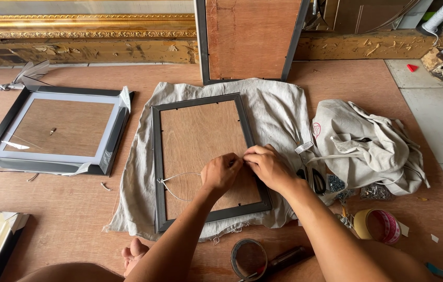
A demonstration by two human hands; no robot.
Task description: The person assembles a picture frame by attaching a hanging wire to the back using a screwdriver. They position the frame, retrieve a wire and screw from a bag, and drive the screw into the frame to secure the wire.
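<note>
My left hand [220, 173] and right hand [267, 166] meet at the right edge of the dark picture frame [206, 162], fingers pinched on the thin hanging wire [177, 180] that runs across its wooden back. The frame lies face down on a grey cloth [279, 112] in the middle of the floor [75, 203], with a roll of tape [378, 225] near my right arm.

Both hands [220, 172] [267, 166] pinch hanging wire [175, 180] at a black frame's [157, 167] back.

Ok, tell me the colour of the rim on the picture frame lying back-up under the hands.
Dark grey to black rim around a brown wooden backing board, seen in the head view.
</note>
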